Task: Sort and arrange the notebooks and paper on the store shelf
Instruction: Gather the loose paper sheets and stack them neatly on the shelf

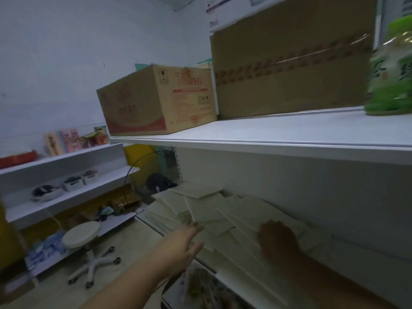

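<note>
Head view. Held the left hand (178, 244) out flat toward the middle shelf (231, 286), fingers straight and close together, thumb spread below. Touched the near edge of one cream sheet with the fingertips (196, 226); gripped nothing.

Had the right hand (278, 239) lying palm down on the overlapping sheets further right, deep in shade under the upper shelf (267, 132). Could not tell whether its fingers lay straight or curled, nor whether they had hold of anything.

Found the notebooks and paper (211, 210) spread over the middle shelf between and around both hands. Pale cream, thin, lying flat. Strewn at odd angles, corners crossing, each overlapping its neighbours rather than squared into stacks. One on top at the back left, close to the shelf's upright. Too blurred to tell notebooks from loose sheets.

Above, on the upper shelf, saw a printed cardboard box (156, 101) standing just beside a larger plain brown box (289, 70) crossed by a strip of tape. At the far right, a blurred green package (392, 74).

Off to the left, saw white wall shelves (66, 159) carrying small goods, and on the floor a round white stool (81, 233) on castors.
</note>
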A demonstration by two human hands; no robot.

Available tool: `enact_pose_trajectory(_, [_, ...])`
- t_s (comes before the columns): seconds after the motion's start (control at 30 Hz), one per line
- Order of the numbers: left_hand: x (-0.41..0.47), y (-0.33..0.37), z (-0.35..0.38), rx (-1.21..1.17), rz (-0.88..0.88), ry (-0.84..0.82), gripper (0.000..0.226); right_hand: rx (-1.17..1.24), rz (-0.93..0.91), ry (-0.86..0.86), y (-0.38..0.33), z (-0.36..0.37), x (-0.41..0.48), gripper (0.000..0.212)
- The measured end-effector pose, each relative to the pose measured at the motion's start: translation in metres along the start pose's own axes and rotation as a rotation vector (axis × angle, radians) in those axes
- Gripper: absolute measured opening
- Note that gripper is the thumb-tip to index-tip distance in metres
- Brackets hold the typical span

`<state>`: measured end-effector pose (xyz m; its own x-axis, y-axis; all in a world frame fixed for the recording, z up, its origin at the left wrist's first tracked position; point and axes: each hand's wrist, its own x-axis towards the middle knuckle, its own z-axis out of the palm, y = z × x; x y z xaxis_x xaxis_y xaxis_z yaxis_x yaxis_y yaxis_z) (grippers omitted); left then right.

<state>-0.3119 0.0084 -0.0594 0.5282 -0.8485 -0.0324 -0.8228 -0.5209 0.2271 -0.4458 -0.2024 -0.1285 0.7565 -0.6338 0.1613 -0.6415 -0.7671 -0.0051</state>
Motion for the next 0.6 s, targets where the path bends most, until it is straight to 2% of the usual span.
enact_pose_trajectory(0.07, [0.024,0.001,-0.002,-0.232,-0.020,0.065,0.042,-0.036,-0.050,-0.025,0.000,-0.002,0.014,0.026])
enact_pose_trajectory(0.13, [0.043,0.008,-0.001,-0.610,-0.078,0.110,0.035,-0.043,-0.034,0.065,-0.002,-0.011,0.024,0.019])
enact_pose_trajectory(0.17, [0.053,0.011,0.001,-0.835,-0.125,0.082,0.032,-0.024,-0.028,0.168,-0.003,-0.016,0.027,0.014])
enact_pose_trajectory(0.23, [0.071,0.018,0.003,-1.294,-0.175,-0.075,0.024,0.019,-0.059,0.364,-0.013,-0.026,0.029,0.029])
enact_pose_trajectory(0.3, [0.091,0.019,0.003,-1.634,-0.166,-0.216,0.016,0.069,-0.085,0.488,-0.040,-0.036,0.030,0.019])
enact_pose_trajectory(0.33, [0.101,0.017,0.003,-1.722,-0.159,-0.212,0.016,0.065,-0.145,0.506,-0.057,-0.039,0.029,0.008])
enact_pose_trajectory(0.37, [0.110,0.013,0.002,-1.764,-0.151,-0.156,0.018,0.102,-0.173,0.467,-0.075,-0.041,0.030,0.011])
enact_pose_trajectory(0.47, [0.128,-0.017,-0.004,-1.698,-0.165,0.097,0.024,0.198,-0.165,0.442,-0.112,-0.032,0.050,0.023])
enact_pose_trajectory(0.53, [0.138,-0.055,-0.013,-1.653,-0.146,0.222,0.030,0.471,-0.143,0.334,-0.128,-0.034,0.075,0.031])
enact_pose_trajectory(0.6, [0.146,-0.107,-0.024,-1.598,-0.168,0.352,0.035,0.719,-0.060,0.286,-0.142,-0.033,0.108,0.028])
